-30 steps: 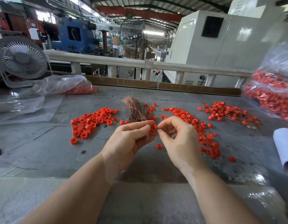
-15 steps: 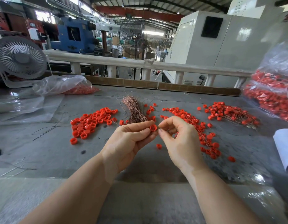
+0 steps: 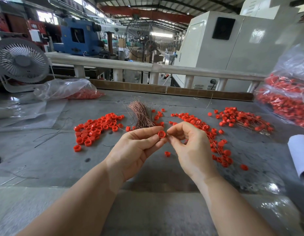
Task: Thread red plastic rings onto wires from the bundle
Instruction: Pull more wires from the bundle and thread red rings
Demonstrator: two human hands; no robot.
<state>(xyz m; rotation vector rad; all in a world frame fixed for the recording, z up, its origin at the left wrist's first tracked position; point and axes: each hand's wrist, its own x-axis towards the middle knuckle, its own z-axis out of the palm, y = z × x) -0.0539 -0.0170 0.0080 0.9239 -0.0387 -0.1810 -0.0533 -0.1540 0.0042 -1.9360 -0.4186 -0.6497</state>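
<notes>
Head view: left hand (image 3: 137, 149) fingers pinch red ring (image 3: 161, 134), hole facing camera.

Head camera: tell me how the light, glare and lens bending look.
Head view: soft daylight, with only a faint shadow under the left hand and right hand; glare on the plastic sheet and the near table; the wide lens bows the white rail; the red ring is sharp.
</notes>
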